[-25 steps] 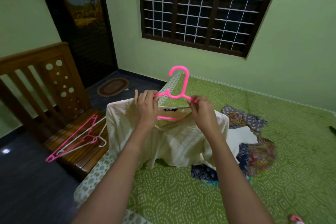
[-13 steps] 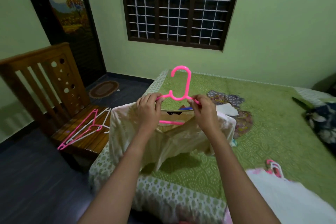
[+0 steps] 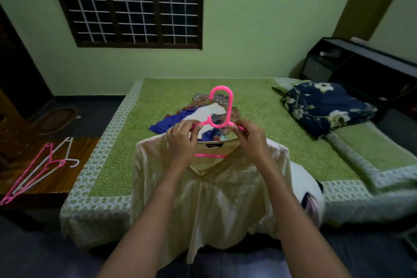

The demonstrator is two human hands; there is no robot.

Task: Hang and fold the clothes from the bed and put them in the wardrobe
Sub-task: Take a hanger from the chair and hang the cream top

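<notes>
Left grip (image 3: 182, 140) and right grip (image 3: 252, 140) each pinch a shoulder of the pink hanger (image 3: 229, 106), which I see held up over the near edge of the bed (image 3: 282, 142). A cream top (image 3: 209, 187) hangs on it, its hem falling past that same edge. Beyond, a heap of clothes (image 3: 171, 123) lies at the bed's middle; spare hangers (image 3: 50, 162) rest on the wooden table (image 3: 56, 180) at left, a floral pillow (image 3: 325, 108) at right.

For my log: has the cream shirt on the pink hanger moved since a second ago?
Yes. The cream shirt has shifted right, away from the wooden bench, and now hangs over the near edge of the bed.
</notes>
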